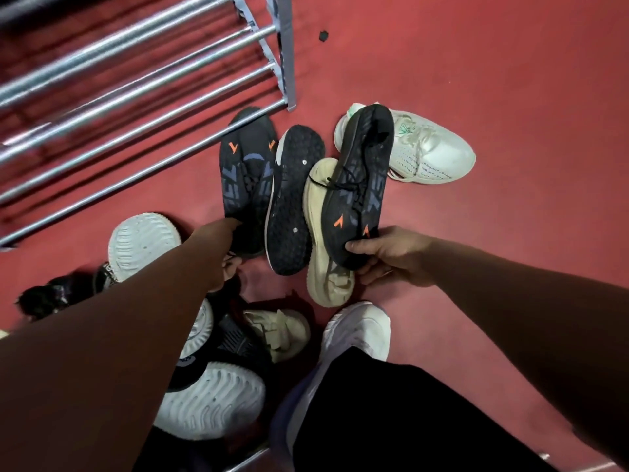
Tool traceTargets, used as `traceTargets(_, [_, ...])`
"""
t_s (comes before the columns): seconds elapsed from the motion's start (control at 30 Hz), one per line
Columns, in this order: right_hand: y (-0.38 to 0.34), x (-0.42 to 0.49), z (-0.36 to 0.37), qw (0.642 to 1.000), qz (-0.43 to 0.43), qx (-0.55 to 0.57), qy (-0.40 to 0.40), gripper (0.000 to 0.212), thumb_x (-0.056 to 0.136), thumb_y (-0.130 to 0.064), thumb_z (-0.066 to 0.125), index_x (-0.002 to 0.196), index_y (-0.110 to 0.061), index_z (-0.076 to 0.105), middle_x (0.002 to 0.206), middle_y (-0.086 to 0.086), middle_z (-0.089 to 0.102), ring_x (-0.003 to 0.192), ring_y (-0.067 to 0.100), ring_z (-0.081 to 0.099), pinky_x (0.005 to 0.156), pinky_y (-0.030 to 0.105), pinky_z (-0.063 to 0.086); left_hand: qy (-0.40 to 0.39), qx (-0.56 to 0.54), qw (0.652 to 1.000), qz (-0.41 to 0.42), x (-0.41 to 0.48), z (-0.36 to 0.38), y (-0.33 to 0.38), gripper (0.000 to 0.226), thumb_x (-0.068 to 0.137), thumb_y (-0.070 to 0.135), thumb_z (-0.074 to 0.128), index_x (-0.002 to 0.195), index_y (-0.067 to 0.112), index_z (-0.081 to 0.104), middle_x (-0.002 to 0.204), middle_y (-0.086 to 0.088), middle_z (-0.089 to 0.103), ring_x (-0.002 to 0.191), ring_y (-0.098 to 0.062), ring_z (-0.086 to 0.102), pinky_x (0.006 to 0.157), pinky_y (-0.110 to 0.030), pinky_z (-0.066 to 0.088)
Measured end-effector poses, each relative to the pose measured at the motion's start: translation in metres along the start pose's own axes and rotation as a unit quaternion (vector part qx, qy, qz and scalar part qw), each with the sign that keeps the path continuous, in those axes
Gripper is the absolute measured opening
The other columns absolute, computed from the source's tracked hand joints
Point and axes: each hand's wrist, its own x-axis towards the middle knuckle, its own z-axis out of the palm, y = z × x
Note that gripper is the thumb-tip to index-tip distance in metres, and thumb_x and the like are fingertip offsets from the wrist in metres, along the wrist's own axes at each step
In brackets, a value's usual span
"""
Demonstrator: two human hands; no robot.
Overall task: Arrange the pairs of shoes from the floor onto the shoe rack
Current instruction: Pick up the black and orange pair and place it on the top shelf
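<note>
Head view, landmark: shoe rack point(136, 97), bare metal rails at upper left, its grey end frame standing on the red floor point(493, 80).
Right hand point(391, 257): closed on the toe end of a black shoe with orange marks point(357, 185), which is tilted up off the floor to the right of the rack's end frame.
Left hand point(221, 253): reaching to the near end of the matching black shoe point(246, 182) lying just below the rack's lowest rail; its fingers are mostly hidden, so I cannot tell whether it grips.
Between the two black shoes: a black shoe lying sole up point(292, 199), and a cream shoe point(326, 240) partly under the lifted one.
Further right of the rack: a pale green shoe point(432, 155), upright on the floor.
Below the rack, near the person: several white-soled shoes point(211, 400) heaped together.
</note>
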Motion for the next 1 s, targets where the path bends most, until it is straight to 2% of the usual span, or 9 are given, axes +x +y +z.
traceTargets(0.17, [0.003,0.007,0.005,1.0,-0.01,0.014,0.012,0.035,0.089,-0.035,0.079,0.112,-0.011,0.071,0.107,0.026,0.073,0.081,0.033,0.068,0.086,0.047,0.061,-0.019,-0.001,1.0,0.004,0.001,-0.005,-0.007,0.03,0.083,0.049,0.074,0.094,0.022,0.065,0.073,-0.001,0.053,0.06,-0.012,0.047,0.06,-0.025,0.043])
traceTargets(0.27, [0.003,0.009,0.004,0.999,0.009,0.031,0.02,0.034,0.087,-0.032,0.082,0.109,-0.008,0.072,0.104,0.028,0.073,0.082,0.036,0.072,0.084,0.049,0.063,-0.049,-0.013,0.999,0.017,-0.008,-0.007,-0.011,0.035,0.089,0.046,0.071,0.11,0.018,0.067,0.097,-0.006,0.073,0.083,-0.019,0.068,0.071,-0.03,0.053])
traceTargets(0.4, [-0.006,0.011,0.01,0.998,0.03,0.048,0.016,0.032,0.09,-0.024,0.078,0.114,-0.005,0.071,0.101,0.018,0.078,0.076,0.033,0.076,0.074,0.044,0.063,-0.104,-0.072,0.991,0.035,-0.031,-0.014,-0.01,0.03,0.101,0.032,0.059,0.126,0.017,0.065,0.114,-0.016,0.075,0.102,-0.029,0.073,0.079,-0.037,0.059])
traceTargets(0.5, [-0.013,0.007,0.015,0.998,0.036,0.036,0.024,0.027,0.092,-0.024,0.076,0.114,-0.01,0.069,0.104,0.013,0.079,0.081,0.033,0.074,0.079,0.045,0.062,-0.078,-0.067,0.993,0.051,-0.053,-0.021,-0.004,0.026,0.105,0.031,0.052,0.12,0.015,0.065,0.104,-0.015,0.076,0.09,-0.029,0.073,0.07,-0.037,0.057])
traceTargets(0.57, [-0.021,-0.006,0.021,0.999,0.027,0.032,0.028,0.023,0.094,-0.022,0.072,0.111,-0.008,0.067,0.098,0.013,0.075,0.073,0.031,0.066,0.077,0.042,0.058,-0.063,-0.054,0.995,0.061,-0.071,-0.028,0.004,0.02,0.102,0.033,0.056,0.108,0.016,0.065,0.09,-0.01,0.075,0.075,-0.023,0.071,0.064,-0.033,0.056])
traceTargets(0.7, [-0.035,-0.053,0.033,0.994,0.011,0.077,0.08,0.01,0.094,-0.012,0.07,0.101,-0.006,0.065,0.064,0.01,0.059,0.053,0.023,0.051,0.059,0.034,0.056,-0.052,0.009,0.996,0.073,-0.121,-0.057,0.014,0.017,0.099,0.031,0.061,0.095,0.015,0.065,0.068,-0.007,0.065,0.057,-0.02,0.061,0.049,-0.025,0.053])
traceTargets(0.8, [-0.064,-0.111,0.032,0.988,-0.02,0.101,0.113,0.004,0.091,-0.007,0.066,0.093,-0.004,0.064,0.056,0.009,0.051,0.04,0.019,0.044,0.047,0.027,0.048,-0.027,0.083,0.992,0.093,-0.17,-0.091,0.025,0.018,0.091,0.025,0.066,0.089,0.006,0.066,0.066,-0.013,0.065,0.048,-0.024,0.061,0.042,-0.027,0.049])
traceTargets(0.9, [-0.106,-0.184,0.032,0.979,-0.071,0.111,0.158,0.025,0.09,-0.01,0.061,0.066,-0.009,0.061,0.046,0.005,0.047,0.032,0.014,0.032,0.044,0.018,0.037,-0.037,0.191,0.97,0.144,-0.234,-0.126,0.036,0.024,0.087,0.02,0.062,0.069,0.004,0.06,0.045,-0.011,0.055,0.035,-0.022,0.053,0.04,-0.025,0.045])
traceTargets(1.0, [-0.133,-0.257,0.039,0.971,-0.102,0.139,0.167,0.031,0.082,-0.017,0.063,0.053,-0.018,0.052,0.046,0.001,0.036,0.037,0.015,0.029,0.046,0.016,0.033,-0.045,0.224,0.959,0.169,-0.322,-0.157,0.044,0.03,0.091,0.025,0.056,0.072,0.002,0.057,0.043,-0.01,0.055,0.033,-0.019,0.054,0.044,-0.024,0.051])
